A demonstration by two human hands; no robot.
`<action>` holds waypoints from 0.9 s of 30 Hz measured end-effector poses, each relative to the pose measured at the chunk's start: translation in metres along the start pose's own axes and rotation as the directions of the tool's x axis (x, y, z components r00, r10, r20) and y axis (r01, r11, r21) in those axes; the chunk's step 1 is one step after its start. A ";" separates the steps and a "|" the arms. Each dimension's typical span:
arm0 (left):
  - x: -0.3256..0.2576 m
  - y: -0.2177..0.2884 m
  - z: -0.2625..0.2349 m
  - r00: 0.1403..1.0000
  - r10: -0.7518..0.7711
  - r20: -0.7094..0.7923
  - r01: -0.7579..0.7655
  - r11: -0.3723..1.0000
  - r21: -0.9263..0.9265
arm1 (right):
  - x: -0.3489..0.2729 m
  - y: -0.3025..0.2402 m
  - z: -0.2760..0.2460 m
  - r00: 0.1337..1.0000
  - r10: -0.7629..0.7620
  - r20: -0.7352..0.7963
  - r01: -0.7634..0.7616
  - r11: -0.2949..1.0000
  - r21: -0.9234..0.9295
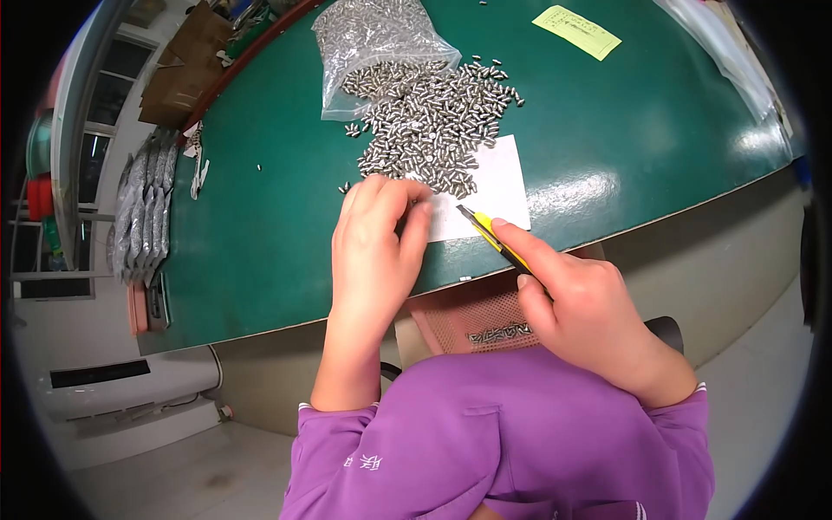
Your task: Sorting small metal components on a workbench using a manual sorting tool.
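My right hand (576, 295) grips a yellow and black utility knife (490, 231), its tip pointing up and left over a white sheet of paper (504, 180). My left hand (374, 238) rests at the near edge of a pile of small silvery metal pieces (425, 126). Its fingers are curled, with thumb and forefinger close together; whatever lies between them is too small or hidden to name. The pile partly covers the paper and spreads out of the mouth of a clear plastic bag (368, 35) holding more of the same pieces.
The green tabletop (269, 234) has a curved near edge. A pink perforated basket (446, 325) with metal pieces sits below that edge. A yellow-green slip (576, 32) lies at the far right. Filled plastic bags (143, 208) and a cardboard box (186, 65) are at the left.
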State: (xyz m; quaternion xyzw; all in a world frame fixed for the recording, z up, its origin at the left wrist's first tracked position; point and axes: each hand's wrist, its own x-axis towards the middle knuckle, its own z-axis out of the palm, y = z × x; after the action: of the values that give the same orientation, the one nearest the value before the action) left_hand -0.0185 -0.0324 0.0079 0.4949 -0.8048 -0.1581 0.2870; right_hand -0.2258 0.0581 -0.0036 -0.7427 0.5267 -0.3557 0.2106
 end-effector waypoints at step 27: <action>-0.011 -0.004 0.008 0.996 -0.077 -0.041 0.074 0.994 -0.077 | 0.004 -0.002 0.010 0.999 -0.032 0.013 0.033 0.994 -0.101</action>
State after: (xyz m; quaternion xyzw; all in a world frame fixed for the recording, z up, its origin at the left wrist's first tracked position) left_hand -0.0167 -0.0248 -0.0037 0.5170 -0.7725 -0.1883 0.3170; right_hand -0.2165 0.0538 -0.0076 -0.7631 0.5306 -0.3276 0.1699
